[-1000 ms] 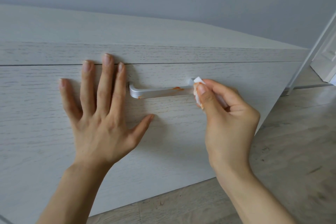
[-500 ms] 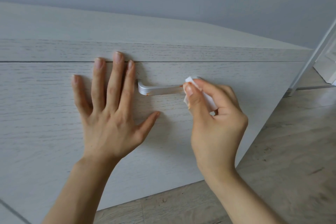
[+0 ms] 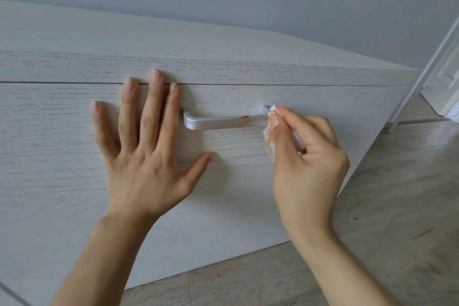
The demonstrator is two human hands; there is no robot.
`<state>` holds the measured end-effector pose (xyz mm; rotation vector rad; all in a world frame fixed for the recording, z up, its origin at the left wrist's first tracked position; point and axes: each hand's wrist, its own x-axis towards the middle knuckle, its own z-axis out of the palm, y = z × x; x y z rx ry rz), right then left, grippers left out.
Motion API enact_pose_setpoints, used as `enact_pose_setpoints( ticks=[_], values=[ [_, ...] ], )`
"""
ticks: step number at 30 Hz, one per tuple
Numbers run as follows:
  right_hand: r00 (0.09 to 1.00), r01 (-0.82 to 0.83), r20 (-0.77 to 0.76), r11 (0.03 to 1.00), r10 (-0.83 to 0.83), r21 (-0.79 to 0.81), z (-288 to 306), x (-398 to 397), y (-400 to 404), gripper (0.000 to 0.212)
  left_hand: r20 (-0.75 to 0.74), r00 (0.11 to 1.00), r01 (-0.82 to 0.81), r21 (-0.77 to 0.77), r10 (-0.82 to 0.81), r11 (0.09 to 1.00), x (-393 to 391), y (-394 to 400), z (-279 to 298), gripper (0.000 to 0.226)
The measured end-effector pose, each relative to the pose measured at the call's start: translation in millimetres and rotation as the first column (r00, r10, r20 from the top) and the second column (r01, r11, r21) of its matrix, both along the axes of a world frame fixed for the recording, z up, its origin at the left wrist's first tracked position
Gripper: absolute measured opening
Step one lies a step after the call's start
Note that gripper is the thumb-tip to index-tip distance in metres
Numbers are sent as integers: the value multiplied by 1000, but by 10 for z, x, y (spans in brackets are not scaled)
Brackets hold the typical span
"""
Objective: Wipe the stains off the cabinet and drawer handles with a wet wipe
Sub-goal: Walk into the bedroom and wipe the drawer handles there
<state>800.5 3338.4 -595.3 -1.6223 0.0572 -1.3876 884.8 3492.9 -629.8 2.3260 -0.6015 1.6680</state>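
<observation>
While the left hand (image 3: 146, 156) lies flat, the right hand (image 3: 305, 156) pinches the wipe (image 3: 269, 141) at the handle's (image 3: 223, 122) end.

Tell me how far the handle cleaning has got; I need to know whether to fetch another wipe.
Nothing looks finished yet. The right hand pinches the wipe at the right end of the drawer handle, while the left hand lies flat on the drawer front. An orange stain near the middle and a spot at the left corner remain. The wipe already shows orange.
</observation>
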Motion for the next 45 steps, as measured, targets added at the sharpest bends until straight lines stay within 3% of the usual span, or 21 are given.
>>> enact_pose_setpoints(
  ticks=[5, 17, 31, 40, 45],
  values=[
    [999, -4, 33, 1000, 4, -6, -61, 26, 21, 12, 18, 1000, -8, -7, 9, 1000, 14, -9, -6, 96],
    [999, 42, 19, 979, -39, -202, -43, -10, 2, 14, 49, 999, 6, -27, -5, 1000, 24, -22, -32, 96],
    [997, 53, -45, 976, -64, -210, 25, -3, 129, 17, 46, 999, -14, -28, 15, 1000, 20, -32, -20, 94],
    [999, -36, -37, 999, 35, -28, -2, -38, 150, 13, 36, 999, -13, -22, 14, 1000, 20, -25, -12, 92],
    [997, -48, -66, 997, 45, -54, 21, -32, 207, 13, 26, 1000, -12, -23, 12, 1000, 9, -29, -11, 92]
  ],
)
